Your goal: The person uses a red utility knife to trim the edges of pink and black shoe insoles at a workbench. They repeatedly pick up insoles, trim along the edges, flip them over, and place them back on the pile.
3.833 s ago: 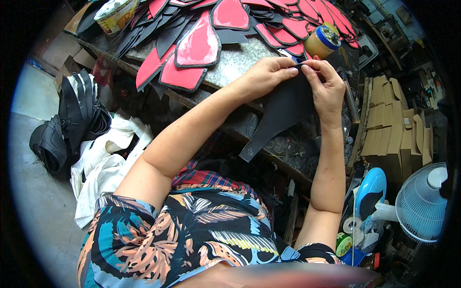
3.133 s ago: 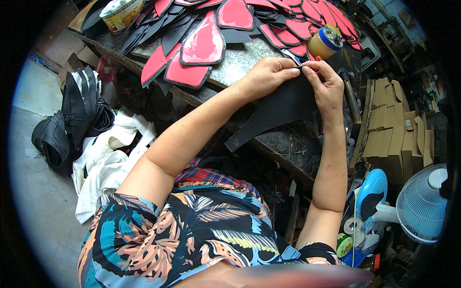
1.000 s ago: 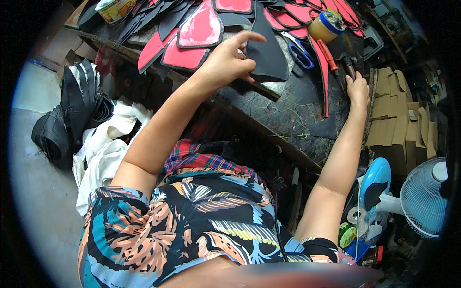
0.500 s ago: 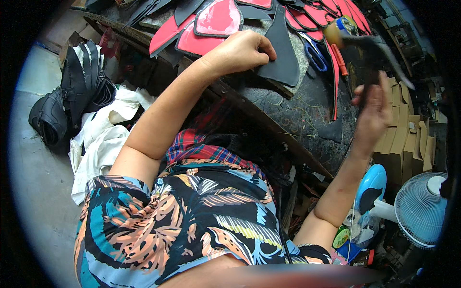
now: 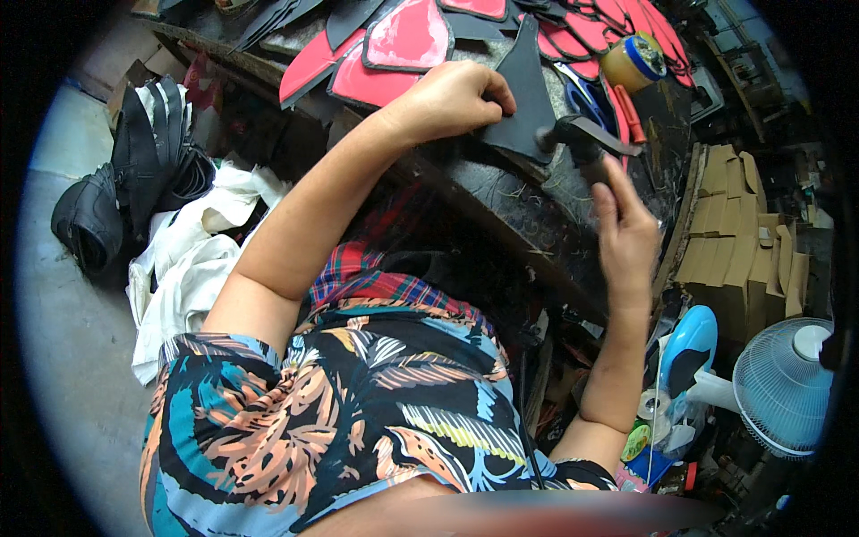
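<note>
My left hand [image 5: 458, 100] is closed, its thumb and curled forefinger gripping the left edge of a flat black shoe-upper piece [image 5: 521, 89]. That piece lies on a speckled stone slab [image 5: 565, 172] at the near edge of the workbench. In my right hand [image 5: 629, 246] is a hammer [image 5: 583, 134], with fingers wrapped round its handle. The hammer's dark face hangs beside the lower right corner of the piece, and its thin curved end points right. Motion blurs the hammer a little; whether it touches the piece I cannot tell.
Pink-backed shoe pieces [image 5: 410, 38] cover the far bench. Blue-handled scissors [image 5: 586, 97], a red-handled tool [image 5: 629, 115] and a glue jar [image 5: 633, 63] lie beyond the hammer. Cardboard boxes [image 5: 720, 237] and a fan [image 5: 783, 389] stand right; black shoe uppers [image 5: 89, 215] and white cloth [image 5: 192, 255] sit left.
My right hand has swung the hammer left and down, from out by the boxes to beside the black piece. My left hand has stayed on the piece almost unmoved.
</note>
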A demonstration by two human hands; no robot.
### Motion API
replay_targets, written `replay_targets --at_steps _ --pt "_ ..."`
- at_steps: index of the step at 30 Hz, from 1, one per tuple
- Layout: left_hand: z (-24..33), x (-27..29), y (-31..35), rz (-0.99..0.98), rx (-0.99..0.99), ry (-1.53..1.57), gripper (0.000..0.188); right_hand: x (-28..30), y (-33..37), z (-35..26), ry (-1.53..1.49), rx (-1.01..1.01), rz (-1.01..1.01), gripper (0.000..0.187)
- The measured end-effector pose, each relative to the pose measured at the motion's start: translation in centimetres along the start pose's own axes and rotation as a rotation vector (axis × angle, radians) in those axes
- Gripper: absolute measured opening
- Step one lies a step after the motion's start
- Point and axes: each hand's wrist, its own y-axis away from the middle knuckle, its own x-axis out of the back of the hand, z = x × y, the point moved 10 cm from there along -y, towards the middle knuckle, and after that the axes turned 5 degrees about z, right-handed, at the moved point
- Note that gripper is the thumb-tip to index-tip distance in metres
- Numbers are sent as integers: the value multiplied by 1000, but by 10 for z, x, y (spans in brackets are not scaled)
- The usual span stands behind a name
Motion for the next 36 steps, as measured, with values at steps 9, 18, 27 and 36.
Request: replay_targets --at_steps 9,18,27,36 --pt "-5 -4 -1 -65 127 6 28 -18 -52 32 -318 -171 -102 34" --pt "-12 -1 -4 -46 165 73 26 -45 -114 22 230 -10 2 39" --pt "-13 -3 2 -93 279 157 24 -26 -73 27 280 -111 -163 37" --pt "-6 2 3 -12 197 142 24 16 -13 73 -519 -351 -129 28"
